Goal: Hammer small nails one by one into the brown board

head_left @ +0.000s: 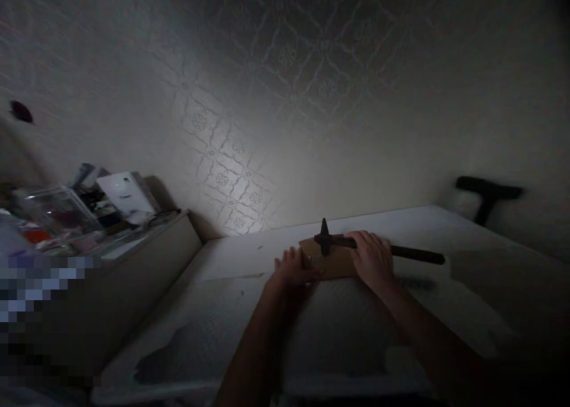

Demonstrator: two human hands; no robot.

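A dark hammer [412, 253] lies crosswise in my right hand [373, 258], whose fingers close around the middle of its handle. Its head points left, over a flat brown board [341, 269], possibly cardboard or wood. Whether the head touches the board cannot be made out. On the board, beside the hammer head, runs a short row of small pale marks or pieces [316, 257], too small to name. My left hand [290, 269] rests at the board's left edge with fingers spread and the thumb along its near side.
The board lies on a pale, worn tabletop [231, 256] against a patterned wall [285, 122]. To the left, a cabinet [146, 276] bears a white box [127, 193], a clear plastic container [60, 208] and clutter. A dark T-shaped object [487, 190] stands at the right.
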